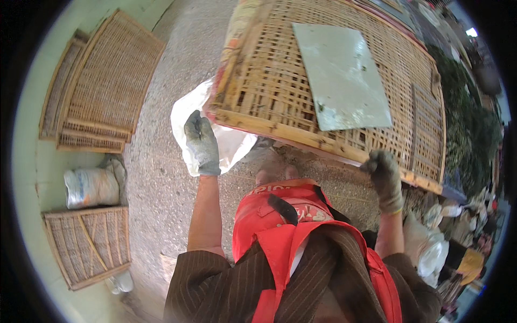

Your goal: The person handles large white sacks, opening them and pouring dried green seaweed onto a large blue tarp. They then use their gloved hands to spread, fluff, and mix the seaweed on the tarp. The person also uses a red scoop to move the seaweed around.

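Note:
My left hand (204,143), in a grey, soiled work glove, has its fingers curled and lies over a white plastic bag (183,109) beside the near left corner of a woven bamboo tray. The view does not settle whether it grips the bag. In a similar glove, my right hand (383,177) is curled into a fist by the near wooden edge of the bamboo tray (291,130); nothing shows in it. On the weave lies a glossy, pale green rectangular board (343,76) with small dark bits on it.
Woven bamboo panels (109,76) lean on the pale green wall at left. Below them are a stuffed white sack (93,187) and another framed panel (89,244). Dark green foliage (464,125) lies beyond the tray at right. Plastic bags (432,254) stand at lower right.

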